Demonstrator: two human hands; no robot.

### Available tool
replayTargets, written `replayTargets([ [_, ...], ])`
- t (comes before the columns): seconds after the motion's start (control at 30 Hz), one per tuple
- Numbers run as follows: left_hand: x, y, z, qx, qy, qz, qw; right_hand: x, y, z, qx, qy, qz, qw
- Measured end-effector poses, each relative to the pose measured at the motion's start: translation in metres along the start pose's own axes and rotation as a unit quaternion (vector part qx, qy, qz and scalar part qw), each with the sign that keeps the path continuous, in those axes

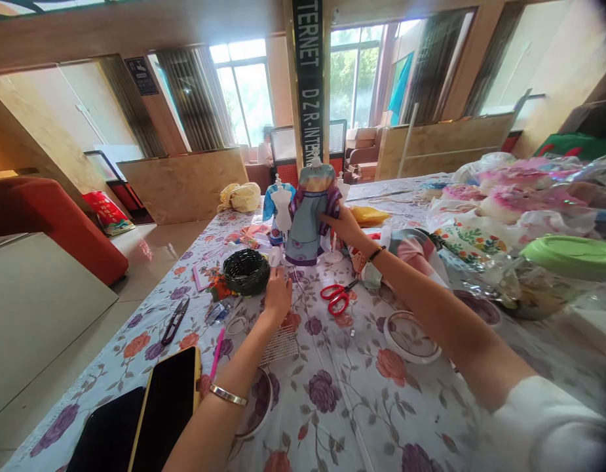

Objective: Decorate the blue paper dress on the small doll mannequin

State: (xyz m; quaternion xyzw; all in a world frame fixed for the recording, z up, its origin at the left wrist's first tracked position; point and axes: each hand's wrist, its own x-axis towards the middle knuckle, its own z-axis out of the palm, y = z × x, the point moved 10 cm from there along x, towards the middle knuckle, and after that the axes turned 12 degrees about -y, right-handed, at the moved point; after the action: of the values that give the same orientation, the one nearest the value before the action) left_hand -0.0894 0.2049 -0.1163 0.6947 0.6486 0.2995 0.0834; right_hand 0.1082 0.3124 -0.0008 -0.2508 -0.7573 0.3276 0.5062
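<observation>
A small dress form wears a grey-blue doll dress (pixel 305 219) with purple patterned trim, standing towards the back of the table. My right hand (pixel 344 226) is closed on the right side of this dress, at its patterned sleeve. Nearer to me, my left hand (pixel 279 295) rests low over the tablecloth with loosely bent fingers, and I see nothing held in it. Just left of it sits a dark woven basket (pixel 246 271), and a small white object (pixel 274 256) is beyond its fingertips. Behind the dress stand a white dress form (pixel 282 208) and a blue patterned garment (pixel 272 200).
Red-handled scissors (pixel 338 298) lie right of my left hand. Thread snips (pixel 175 321), a pink pen (pixel 217 353), phones (pixel 168 406) and a rhinestone sheet (pixel 280 344) lie nearer me. Tape rolls (pixel 411 335) are about. Plastic-wrapped goods (pixel 519 183) and a green lid (pixel 570 254) crowd the right.
</observation>
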Motion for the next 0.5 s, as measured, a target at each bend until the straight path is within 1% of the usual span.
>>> replayTargets([
  [0.1, 0.005, 0.005, 0.006, 0.000, 0.003, 0.016, 1.000, 0.004, 0.003, 0.001, 0.022, -0.006, 0.018, 1.000],
  [0.23, 0.012, 0.005, 0.012, 0.006, -0.012, 0.016, 1.000, -0.003, 0.021, 0.022, 0.051, -0.048, 0.048, 0.996],
  [0.3, 0.016, 0.004, 0.020, 0.007, -0.035, 0.017, 0.999, -0.011, 0.030, 0.032, 0.056, -0.063, 0.060, 0.995],
  [0.37, 0.020, 0.005, 0.031, 0.009, -0.069, 0.023, 0.997, -0.018, 0.039, 0.037, 0.058, -0.068, 0.070, 0.994],
  [0.5, 0.026, 0.011, 0.058, 0.014, -0.142, 0.034, 0.989, -0.026, 0.051, 0.037, 0.052, -0.067, 0.081, 0.993],
])
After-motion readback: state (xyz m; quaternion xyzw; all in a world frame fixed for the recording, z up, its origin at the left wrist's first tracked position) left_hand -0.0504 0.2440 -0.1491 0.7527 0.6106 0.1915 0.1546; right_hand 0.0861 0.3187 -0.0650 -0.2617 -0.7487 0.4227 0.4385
